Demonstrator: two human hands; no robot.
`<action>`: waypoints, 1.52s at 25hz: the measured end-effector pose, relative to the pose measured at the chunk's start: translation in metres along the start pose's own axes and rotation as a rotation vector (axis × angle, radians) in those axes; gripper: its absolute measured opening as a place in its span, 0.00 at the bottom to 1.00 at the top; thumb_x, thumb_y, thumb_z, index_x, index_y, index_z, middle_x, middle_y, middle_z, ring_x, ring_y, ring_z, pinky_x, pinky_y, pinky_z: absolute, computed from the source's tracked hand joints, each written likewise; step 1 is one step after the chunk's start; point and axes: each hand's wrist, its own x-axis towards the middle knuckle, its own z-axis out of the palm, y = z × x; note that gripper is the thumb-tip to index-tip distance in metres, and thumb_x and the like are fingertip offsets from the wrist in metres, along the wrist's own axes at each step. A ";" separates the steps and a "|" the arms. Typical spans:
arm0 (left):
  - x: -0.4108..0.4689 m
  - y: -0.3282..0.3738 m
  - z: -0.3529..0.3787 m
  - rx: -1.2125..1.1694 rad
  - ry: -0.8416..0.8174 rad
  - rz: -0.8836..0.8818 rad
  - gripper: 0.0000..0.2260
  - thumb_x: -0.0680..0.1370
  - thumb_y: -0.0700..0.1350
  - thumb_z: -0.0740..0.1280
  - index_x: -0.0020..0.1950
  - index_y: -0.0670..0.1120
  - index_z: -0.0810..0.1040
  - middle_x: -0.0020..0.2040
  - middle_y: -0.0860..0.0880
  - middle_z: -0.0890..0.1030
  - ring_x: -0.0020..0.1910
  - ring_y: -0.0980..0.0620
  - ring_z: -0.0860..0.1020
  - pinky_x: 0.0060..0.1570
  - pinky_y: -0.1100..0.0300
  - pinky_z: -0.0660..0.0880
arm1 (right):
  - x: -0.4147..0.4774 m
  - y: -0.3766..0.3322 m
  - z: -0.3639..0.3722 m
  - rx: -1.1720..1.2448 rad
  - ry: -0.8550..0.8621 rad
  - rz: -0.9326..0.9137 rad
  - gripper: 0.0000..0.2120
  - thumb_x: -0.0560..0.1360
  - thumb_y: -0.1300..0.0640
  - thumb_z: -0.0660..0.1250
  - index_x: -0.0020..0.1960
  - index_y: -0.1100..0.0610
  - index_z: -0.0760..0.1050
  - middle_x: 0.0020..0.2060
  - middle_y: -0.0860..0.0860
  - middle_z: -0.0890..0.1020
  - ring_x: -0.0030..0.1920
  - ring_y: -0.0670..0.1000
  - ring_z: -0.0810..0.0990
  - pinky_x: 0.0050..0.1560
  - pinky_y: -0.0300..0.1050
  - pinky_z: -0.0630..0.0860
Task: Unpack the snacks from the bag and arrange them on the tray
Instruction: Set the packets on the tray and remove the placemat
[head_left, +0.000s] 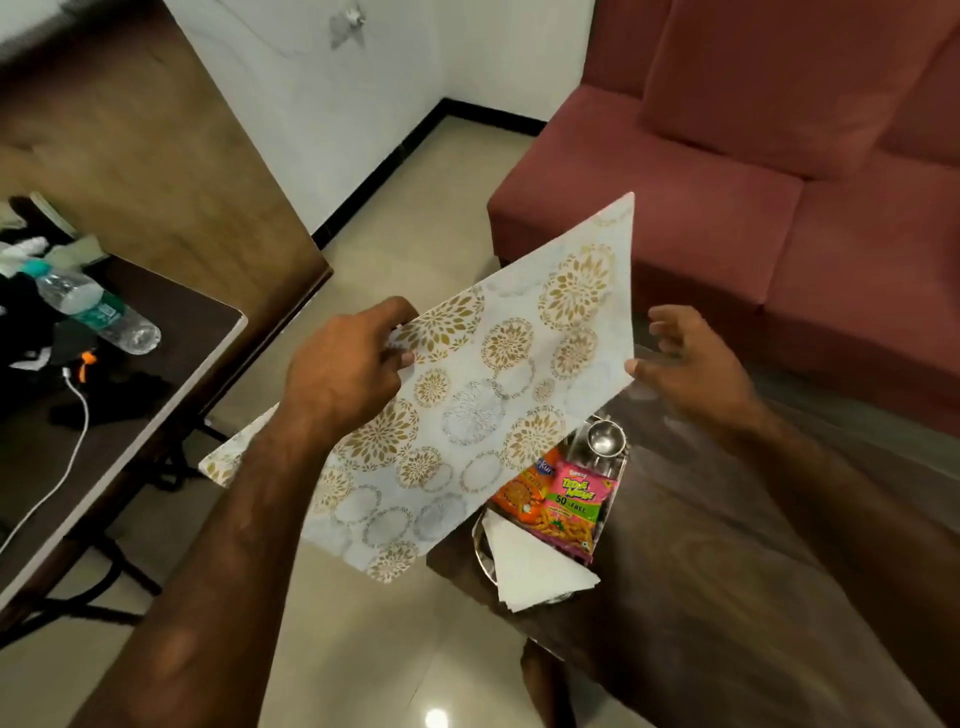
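Left hand (345, 364) pinching the flat gold-flowered white bag (467, 395), right hand (691, 358) spread beside it; swinging low could sweep packets off the steel tray (480, 551).

A flat pale-blue paper bag (483, 395) bears gold floral medallions and grey rings — beneath it, a pink snack packet (576, 512), an orange snack packet (519, 493), and white folded paper napkins (535, 566).

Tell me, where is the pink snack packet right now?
The pink snack packet lies on the metal tray, lower right of centre, beside an orange packet and above a white napkin.
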 end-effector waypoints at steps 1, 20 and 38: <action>0.003 0.009 -0.006 -0.029 -0.041 0.041 0.12 0.78 0.45 0.69 0.61 0.54 0.75 0.55 0.49 0.84 0.53 0.44 0.81 0.49 0.45 0.79 | 0.001 -0.012 -0.013 0.007 0.024 -0.024 0.33 0.72 0.59 0.77 0.72 0.54 0.67 0.65 0.47 0.73 0.63 0.47 0.74 0.60 0.46 0.74; 0.060 0.173 0.054 -0.214 -0.512 0.293 0.10 0.69 0.58 0.77 0.45 0.55 0.85 0.41 0.58 0.87 0.40 0.59 0.85 0.37 0.63 0.78 | -0.139 0.133 -0.258 0.402 0.442 0.161 0.11 0.80 0.63 0.67 0.47 0.48 0.81 0.39 0.40 0.88 0.38 0.40 0.86 0.34 0.34 0.80; -0.037 0.447 0.367 -0.746 -0.529 -0.335 0.13 0.78 0.34 0.68 0.62 0.42 0.78 0.57 0.45 0.85 0.55 0.44 0.84 0.55 0.47 0.80 | -0.246 0.465 -0.451 0.322 0.545 0.697 0.11 0.83 0.55 0.64 0.62 0.58 0.77 0.55 0.55 0.82 0.39 0.46 0.78 0.21 0.35 0.73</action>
